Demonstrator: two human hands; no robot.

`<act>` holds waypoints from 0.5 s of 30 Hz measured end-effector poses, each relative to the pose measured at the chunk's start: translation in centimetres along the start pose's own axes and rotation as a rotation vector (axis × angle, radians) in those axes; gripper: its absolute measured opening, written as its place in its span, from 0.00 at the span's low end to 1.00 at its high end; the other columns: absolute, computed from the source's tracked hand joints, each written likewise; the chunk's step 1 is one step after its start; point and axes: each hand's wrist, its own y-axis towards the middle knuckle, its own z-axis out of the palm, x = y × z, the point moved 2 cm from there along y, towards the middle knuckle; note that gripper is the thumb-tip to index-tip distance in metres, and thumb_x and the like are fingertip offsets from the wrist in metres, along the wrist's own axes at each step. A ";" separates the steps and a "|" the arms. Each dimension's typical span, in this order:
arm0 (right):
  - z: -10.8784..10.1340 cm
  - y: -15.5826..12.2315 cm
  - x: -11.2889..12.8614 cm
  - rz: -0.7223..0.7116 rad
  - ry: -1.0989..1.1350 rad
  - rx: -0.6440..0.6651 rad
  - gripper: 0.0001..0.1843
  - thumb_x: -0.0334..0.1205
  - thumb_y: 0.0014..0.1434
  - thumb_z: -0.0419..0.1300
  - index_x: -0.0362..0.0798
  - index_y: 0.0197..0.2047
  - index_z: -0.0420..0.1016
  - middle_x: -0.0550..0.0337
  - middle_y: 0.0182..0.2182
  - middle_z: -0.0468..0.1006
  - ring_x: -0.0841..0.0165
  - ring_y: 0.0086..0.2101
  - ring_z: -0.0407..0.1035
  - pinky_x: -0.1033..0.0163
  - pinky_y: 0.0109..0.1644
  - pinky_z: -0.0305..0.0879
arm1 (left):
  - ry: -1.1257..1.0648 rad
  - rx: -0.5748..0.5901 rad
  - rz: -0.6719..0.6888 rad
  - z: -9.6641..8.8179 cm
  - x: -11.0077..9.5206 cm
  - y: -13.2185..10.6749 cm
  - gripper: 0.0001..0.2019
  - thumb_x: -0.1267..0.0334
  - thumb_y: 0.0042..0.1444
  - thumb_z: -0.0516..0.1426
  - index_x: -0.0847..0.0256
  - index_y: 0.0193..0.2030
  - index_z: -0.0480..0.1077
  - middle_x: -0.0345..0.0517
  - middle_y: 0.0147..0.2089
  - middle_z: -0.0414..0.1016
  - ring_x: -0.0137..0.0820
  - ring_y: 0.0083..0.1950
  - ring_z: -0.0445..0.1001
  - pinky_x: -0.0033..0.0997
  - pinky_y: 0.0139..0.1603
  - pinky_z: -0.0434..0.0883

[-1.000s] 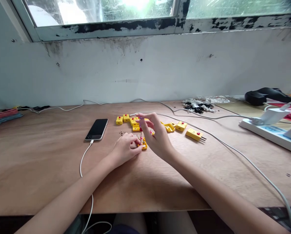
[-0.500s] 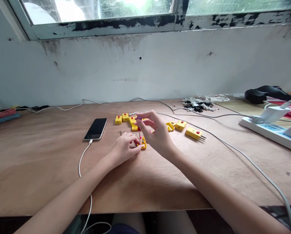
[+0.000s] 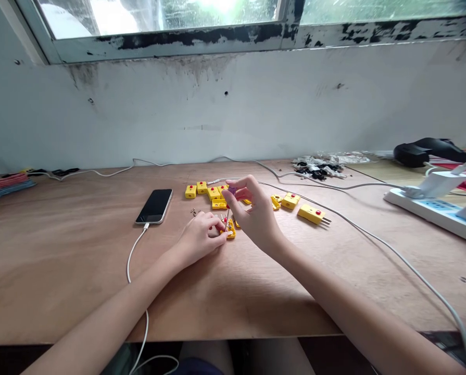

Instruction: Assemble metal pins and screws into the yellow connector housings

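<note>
My left hand rests on the table with thumb and fingers closed on the left side of a small open yellow plug housing. Metal parts and a bit of red show inside that housing. Above it, my right hand pinches the purple handle of a screwdriver, whose thin shaft slants down into the housing. Its tip is too small to make out. Several small screws lie just behind my left hand. An open yellow shell and several closed yellow connectors sit behind the hands.
A phone on a white charging cable lies to the left. Right of my hands are a yellow plug with metal pins and another yellow connector. A pile of black and white parts is at the back; a power strip stands right.
My right hand has shifted slightly right, tilting the screwdriver from nearly upright to a slant, handle to the right. My left hand keeps its hold on the plug housing.
</note>
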 end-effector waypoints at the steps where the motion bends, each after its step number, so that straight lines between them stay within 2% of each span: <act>1: -0.1 0.0 0.0 -0.026 -0.041 -0.018 0.04 0.39 0.58 0.57 0.49 0.34 0.65 0.59 0.36 0.76 0.72 0.28 0.70 0.65 0.29 0.67 | -0.003 0.000 0.001 0.0 0.0 0.0 0.03 0.64 0.52 0.58 0.59 0.28 0.72 0.40 0.29 0.67 0.33 0.36 0.65 0.32 0.39 0.64; 4: -0.2 0.0 0.1 -0.083 -0.083 0.015 0.04 0.39 0.60 0.55 0.49 0.38 0.67 0.59 0.34 0.75 0.70 0.30 0.71 0.63 0.33 0.68 | 0.006 0.002 0.014 0.0 0.0 -0.1 0.04 0.64 0.52 0.58 0.58 0.28 0.71 0.40 0.29 0.67 0.33 0.36 0.65 0.32 0.39 0.64; 8: -0.2 0.0 0.1 -0.046 0.053 0.116 0.05 0.38 0.62 0.52 0.49 0.41 0.66 0.57 0.42 0.76 0.69 0.37 0.73 0.63 0.37 0.69 | 0.025 0.005 0.028 0.0 0.0 0.0 0.05 0.63 0.52 0.58 0.58 0.27 0.71 0.40 0.29 0.67 0.33 0.36 0.65 0.32 0.38 0.65; 12: -0.3 0.2 0.0 -0.026 0.010 0.039 0.03 0.38 0.58 0.56 0.49 0.38 0.68 0.59 0.38 0.75 0.72 0.29 0.71 0.66 0.30 0.67 | 0.005 0.008 0.020 -0.1 0.0 0.0 0.04 0.62 0.51 0.59 0.58 0.28 0.72 0.40 0.31 0.68 0.34 0.38 0.66 0.33 0.40 0.65; 15: -0.4 0.1 0.1 -0.053 -0.061 0.007 0.04 0.39 0.58 0.57 0.49 0.37 0.69 0.61 0.34 0.74 0.72 0.28 0.69 0.65 0.30 0.67 | -0.012 0.008 0.026 -0.1 0.0 0.0 0.04 0.62 0.52 0.59 0.58 0.28 0.72 0.40 0.32 0.69 0.34 0.39 0.67 0.33 0.41 0.65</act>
